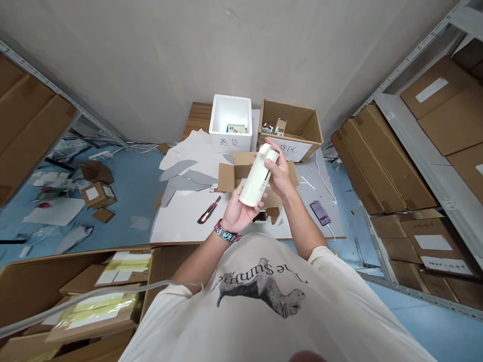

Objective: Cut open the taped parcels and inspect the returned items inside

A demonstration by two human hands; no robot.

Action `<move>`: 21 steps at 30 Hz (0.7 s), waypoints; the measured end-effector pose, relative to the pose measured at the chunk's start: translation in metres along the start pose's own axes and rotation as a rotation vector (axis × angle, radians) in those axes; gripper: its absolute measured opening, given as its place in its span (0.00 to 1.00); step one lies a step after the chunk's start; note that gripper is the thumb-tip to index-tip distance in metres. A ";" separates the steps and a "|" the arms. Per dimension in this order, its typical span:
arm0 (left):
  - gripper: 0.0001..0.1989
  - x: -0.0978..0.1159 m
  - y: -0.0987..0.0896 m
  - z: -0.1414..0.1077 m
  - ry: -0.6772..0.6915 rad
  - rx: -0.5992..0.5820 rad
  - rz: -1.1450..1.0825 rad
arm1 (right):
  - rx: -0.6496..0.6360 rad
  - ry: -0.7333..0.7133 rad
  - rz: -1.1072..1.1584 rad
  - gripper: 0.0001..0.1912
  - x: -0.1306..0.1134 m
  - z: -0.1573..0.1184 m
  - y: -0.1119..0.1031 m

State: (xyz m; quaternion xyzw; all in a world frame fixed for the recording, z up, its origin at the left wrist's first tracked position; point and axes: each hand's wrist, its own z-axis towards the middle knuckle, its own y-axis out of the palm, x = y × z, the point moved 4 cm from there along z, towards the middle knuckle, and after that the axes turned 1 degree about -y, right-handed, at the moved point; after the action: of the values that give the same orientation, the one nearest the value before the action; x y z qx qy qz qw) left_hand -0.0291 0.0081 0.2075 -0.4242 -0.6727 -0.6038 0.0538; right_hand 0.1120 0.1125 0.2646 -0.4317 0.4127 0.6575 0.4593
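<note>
A cream-white insulated bottle (pixel 255 180) with dark lettering on its side is held tilted between my two hands. Its base rests in my left hand (pixel 241 210), whose fingers curl around the bottom end. My right hand (pixel 278 173) grips the upper part, thumb across the side. At the top, a pale lid (pixel 264 149) sits by a dark metallic rim. Below and behind the bottle stands a small cardboard box (pixel 227 177) with its flaps open; the bottle and my hands hide much of its inside. A red and black utility knife (pixel 209 209) lies left of my left hand.
A white foam box (pixel 231 142) and a larger cardboard box (pixel 316 129) stand at the table's back, small items inside. A phone (pixel 320 212) with a cable lies right. Grey torn sheets (pixel 186 176) lie left. Shelves with cartons (pixel 381 166) flank the right; a parcel-filled carton (pixel 157 266) stands front left.
</note>
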 end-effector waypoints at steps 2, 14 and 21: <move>0.41 0.003 0.000 -0.001 0.066 0.045 0.019 | -0.031 0.006 -0.023 0.52 0.001 0.001 0.001; 0.44 0.011 -0.002 -0.003 0.418 0.233 0.388 | 0.084 0.160 0.193 0.54 0.010 -0.008 -0.002; 0.41 -0.004 0.004 0.003 0.255 0.086 0.404 | 0.049 0.187 0.221 0.50 0.013 -0.020 -0.009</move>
State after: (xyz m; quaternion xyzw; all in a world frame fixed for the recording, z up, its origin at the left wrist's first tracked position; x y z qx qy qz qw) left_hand -0.0227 0.0081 0.2079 -0.4678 -0.5871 -0.6002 0.2761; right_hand 0.1221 0.0990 0.2456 -0.4316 0.5145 0.6508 0.3541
